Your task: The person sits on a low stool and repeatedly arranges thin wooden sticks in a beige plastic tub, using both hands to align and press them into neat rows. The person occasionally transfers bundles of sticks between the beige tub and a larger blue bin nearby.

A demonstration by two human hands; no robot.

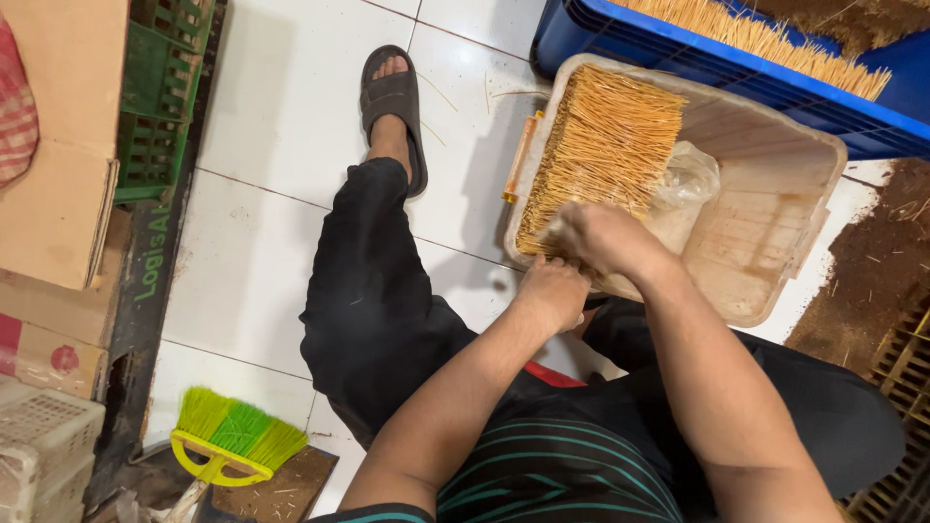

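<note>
Thin tan sticks (pixel 605 145), packed side by side in a thick bundle, are seen lying in the left part of a beige plastic tub (pixel 775 242) that rests on the white tiled floor (pixel 281 107) in front of a seated person. The near end of the bundle is met by the right hand (pixel 599 237), which is blurred; whether its fingers are curled on the sticks or spread over them cannot be told. The left hand (pixel 552 291) is held just below and beside it, at the near rim of the tub, with its fingers curled under and hidden, so their grip cannot be made out either. A crumpled clear plastic bag (pixel 688 184) is seen in the tub just right of the sticks. Behind the tub, a blue crate (pixel 678 58) holding more of the same sticks is placed. Brown powder (pixel 862 261) is spread over the floor at the right. The person's leg in black trousers is stretched out to the left, with a dark sandal (pixel 392 97) worn on the foot. A green and yellow brush (pixel 228 441) lies at lower left, near cardboard boxes (pixel 58 194) and a green crate (pixel 160 97).
</note>
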